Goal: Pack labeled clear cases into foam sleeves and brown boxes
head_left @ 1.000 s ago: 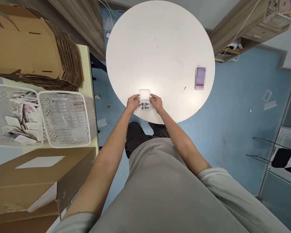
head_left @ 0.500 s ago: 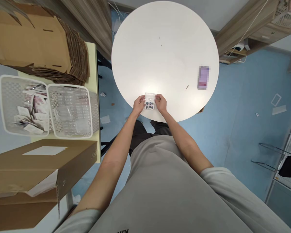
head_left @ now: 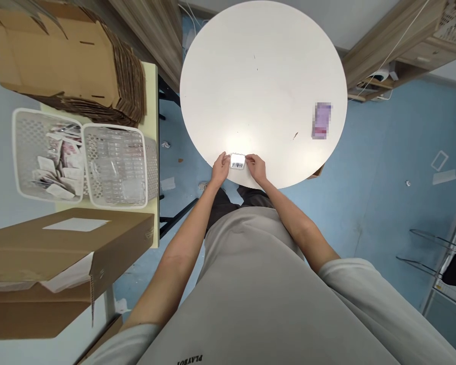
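Observation:
A small clear plastic case [head_left: 237,161] with dark pieces inside lies near the front edge of the round white table [head_left: 262,76], its lid folded down. My left hand [head_left: 220,169] grips its left side with curled fingers. My right hand [head_left: 257,168] grips its right side the same way. Both hands rest at the table's near rim.
A purple packet [head_left: 321,120] lies on the table's right side. To the left, a pale yellow desk holds two white baskets [head_left: 116,165], flattened cardboard [head_left: 76,66] and a brown box [head_left: 57,263]. Blue floor with paper scraps surrounds the table; wooden shelves stand behind.
The case's lid, open a second ago, has been folded down onto the base. Both hands stayed on the case's sides.

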`<state>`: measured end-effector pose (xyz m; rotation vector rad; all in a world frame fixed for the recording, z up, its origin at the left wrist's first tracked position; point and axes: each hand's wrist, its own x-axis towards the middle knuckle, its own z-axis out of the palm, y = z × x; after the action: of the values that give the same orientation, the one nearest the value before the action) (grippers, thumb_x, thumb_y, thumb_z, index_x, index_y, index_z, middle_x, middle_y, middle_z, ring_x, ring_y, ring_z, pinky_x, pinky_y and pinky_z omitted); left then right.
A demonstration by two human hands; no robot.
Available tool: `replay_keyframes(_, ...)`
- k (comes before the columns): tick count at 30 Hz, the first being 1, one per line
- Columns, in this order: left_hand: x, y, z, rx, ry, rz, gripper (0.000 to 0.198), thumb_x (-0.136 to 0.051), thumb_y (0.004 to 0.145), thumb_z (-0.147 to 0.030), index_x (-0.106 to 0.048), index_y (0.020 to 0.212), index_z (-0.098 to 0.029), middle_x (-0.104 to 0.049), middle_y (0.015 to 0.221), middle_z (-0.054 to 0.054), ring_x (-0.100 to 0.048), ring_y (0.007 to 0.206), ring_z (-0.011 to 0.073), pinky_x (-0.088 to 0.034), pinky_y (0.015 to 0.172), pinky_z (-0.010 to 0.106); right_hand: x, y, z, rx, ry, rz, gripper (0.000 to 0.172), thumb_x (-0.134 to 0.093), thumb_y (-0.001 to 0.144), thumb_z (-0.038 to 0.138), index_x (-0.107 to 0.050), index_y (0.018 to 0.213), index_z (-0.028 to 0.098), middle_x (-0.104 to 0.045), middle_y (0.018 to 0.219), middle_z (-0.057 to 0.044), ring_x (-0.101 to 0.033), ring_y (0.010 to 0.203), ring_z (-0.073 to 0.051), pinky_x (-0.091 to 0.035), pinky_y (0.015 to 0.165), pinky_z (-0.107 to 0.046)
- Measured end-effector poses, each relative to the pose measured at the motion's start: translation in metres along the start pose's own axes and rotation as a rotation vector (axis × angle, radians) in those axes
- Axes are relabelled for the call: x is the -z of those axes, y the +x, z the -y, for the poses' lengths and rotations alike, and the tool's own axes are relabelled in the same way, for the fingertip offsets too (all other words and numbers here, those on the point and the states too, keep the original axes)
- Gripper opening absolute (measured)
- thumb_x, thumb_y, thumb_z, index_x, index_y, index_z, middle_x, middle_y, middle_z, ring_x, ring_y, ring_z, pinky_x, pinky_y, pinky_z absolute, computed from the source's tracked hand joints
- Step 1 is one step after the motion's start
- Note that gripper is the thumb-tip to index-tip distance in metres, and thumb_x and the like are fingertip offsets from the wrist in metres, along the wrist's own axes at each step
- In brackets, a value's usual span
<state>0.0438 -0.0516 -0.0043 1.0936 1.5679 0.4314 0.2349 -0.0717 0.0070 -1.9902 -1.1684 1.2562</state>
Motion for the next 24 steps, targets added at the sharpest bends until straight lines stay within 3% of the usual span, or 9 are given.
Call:
replay_keyframes(3,0.002,-0.002,0.002,0.032,0.044,-0.061,0.058,-0.065,0.103,-0.026,-0.062,0.160,-0.013,-0.070,0.157,0.019,-0.073,0.135,0.0279,-0.055,0.117,0.039,0.000,-0.003,-0.001,-0.117,-0.067,0.043,0.017,-0.073,0.104,0.034,-0.079,0.107,0.018,-0.086,0.105,-0.009,-0.081,0.091,-0.021,-0.064,0.094,-0.033)
replay_keyframes(7,0.002,0.000,0.006,0.117,0.185,-0.087,0.041,-0.080,0.095,-0.030,-0.081,0.133,-0.014,-0.082,0.133,0.017,-0.078,0.123,0.0321,-0.057,0.113,0.041,-0.004,-0.003,-0.001,-0.263,-0.075,0.224,0.036,-0.084,0.099,0.039,-0.073,0.071,0.020,-0.076,0.063,-0.005,-0.076,0.061,-0.020,-0.064,0.075,-0.031)
replay_keyframes(12,0.000,0.005,0.010,0.125,0.204,-0.126,0.019,-0.084,0.091,-0.030,-0.088,0.106,-0.020,-0.087,0.115,0.011,-0.080,0.114,0.0321,-0.060,0.105,0.042,-0.011,-0.003,-0.004,-0.305,0.006,0.221,0.044,-0.082,0.101,0.027,-0.069,0.060,0.019,-0.079,0.066,-0.007,-0.076,0.056,-0.017,-0.064,0.066,-0.027)
replay_keyframes(19,-0.002,0.006,0.006,0.187,0.230,-0.124,0.018,-0.083,0.091,-0.027,-0.087,0.105,-0.017,-0.087,0.115,0.014,-0.080,0.113,0.0333,-0.059,0.105,0.043,-0.013,-0.001,0.000,-0.323,-0.016,0.211,0.045,-0.080,0.100,0.021,-0.069,0.057,0.019,-0.077,0.061,-0.006,-0.074,0.055,-0.016,-0.063,0.065,-0.025)
replay_keyframes(24,-0.002,0.003,0.002,0.193,0.217,-0.123,0.015,-0.082,0.092,-0.026,-0.087,0.104,-0.018,-0.087,0.116,0.014,-0.080,0.114,0.0331,-0.059,0.106,0.042,-0.015,-0.003,0.005,-0.291,-0.124,0.175,0.041,-0.079,0.099,0.023,-0.069,0.059,0.021,-0.073,0.056,-0.003,-0.076,0.060,-0.018,-0.065,0.078,-0.029)
